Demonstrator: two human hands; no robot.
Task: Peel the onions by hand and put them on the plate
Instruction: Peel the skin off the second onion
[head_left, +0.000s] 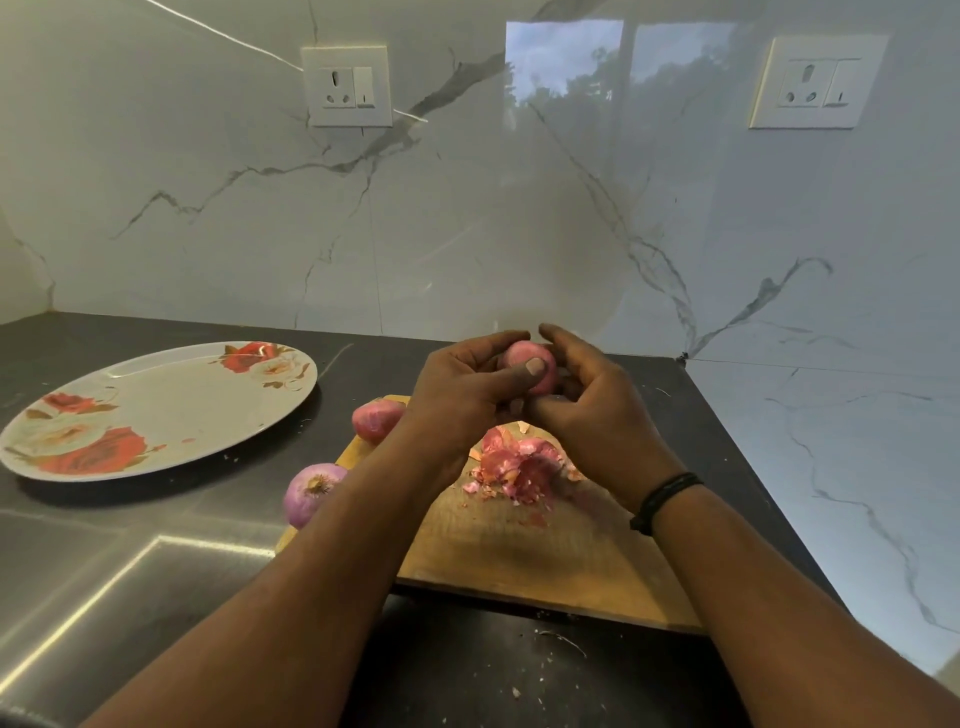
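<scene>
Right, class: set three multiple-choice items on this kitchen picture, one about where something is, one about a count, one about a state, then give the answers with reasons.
1. Where is the heap of onion peels?
A. On the plate
B. On the wooden cutting board
C. On the bare counter beside the board

2. How many onions lie by the board's left edge, not held?
A. One
B. Two
C. Four

3. What is the state of the flowered plate?
A. It holds no onions
B. It holds peeled onions
C. It is turned upside down

Answers:
1 B: the onion peels sit on the cutting board, below the hands.
2 B: one onion and another onion lie there, while the left hand and right hand hold a third onion.
3 A: the plate lies face up, showing only its rose pattern.
</scene>
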